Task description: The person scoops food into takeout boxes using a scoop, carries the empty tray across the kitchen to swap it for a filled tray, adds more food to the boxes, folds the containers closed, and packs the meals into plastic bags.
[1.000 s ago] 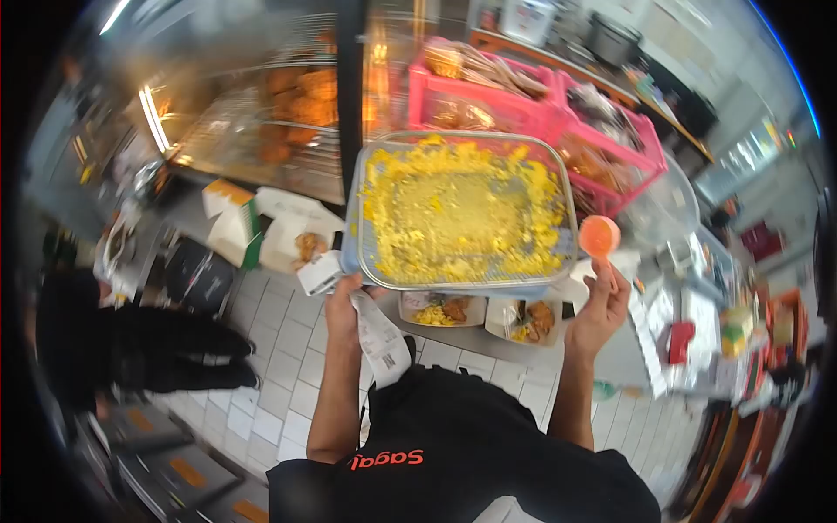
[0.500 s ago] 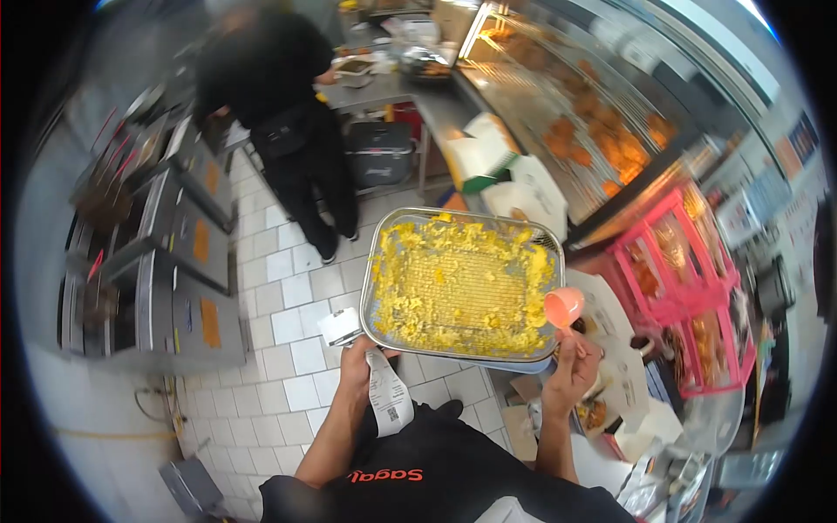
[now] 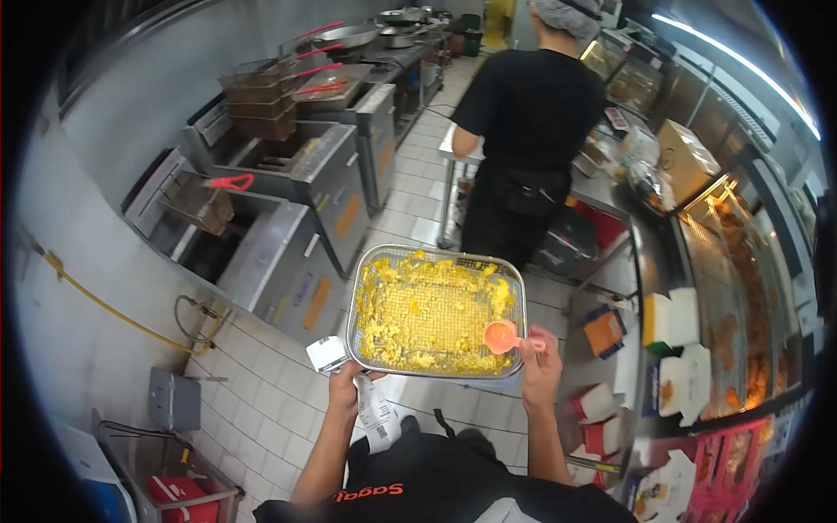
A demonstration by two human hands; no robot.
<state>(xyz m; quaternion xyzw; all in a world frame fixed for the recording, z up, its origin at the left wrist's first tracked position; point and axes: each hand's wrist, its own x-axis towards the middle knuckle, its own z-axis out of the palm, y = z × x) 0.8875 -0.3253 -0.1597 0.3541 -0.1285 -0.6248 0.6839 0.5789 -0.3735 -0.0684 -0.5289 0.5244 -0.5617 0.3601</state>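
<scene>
A metal wire-mesh tray (image 3: pixel 436 254) is held level before my body, with yellow crumbly bits (image 3: pixel 414 307) stuck over its mesh and thickest along the sides. My left hand (image 3: pixel 347 388) grips its near-left corner, fingers hidden beneath. A long printed receipt (image 3: pixel 377 414) hangs from that same hand, and a white paper piece (image 3: pixel 327 354) sticks out beside it. At the near-right corner, my right hand (image 3: pixel 542 370) is closed round the handle of a small pinkish-orange scoop (image 3: pixel 500 336), its bowl over the tray. Whether this hand also supports the tray I cannot tell.
A person in black (image 3: pixel 527 131) stands ahead with their back to me. Fryers (image 3: pixel 279 253) with red-handled baskets line the left. On the right are a steel counter with open food boxes (image 3: pixel 684 375), a lit display case of fried food (image 3: pixel 732 288) and pink crates (image 3: pixel 728 462).
My view has swung left and lifted, bringing the fryers and more of the aisle into sight. The scoop's bowl has moved inward over the tray. Both hands keep their holds.
</scene>
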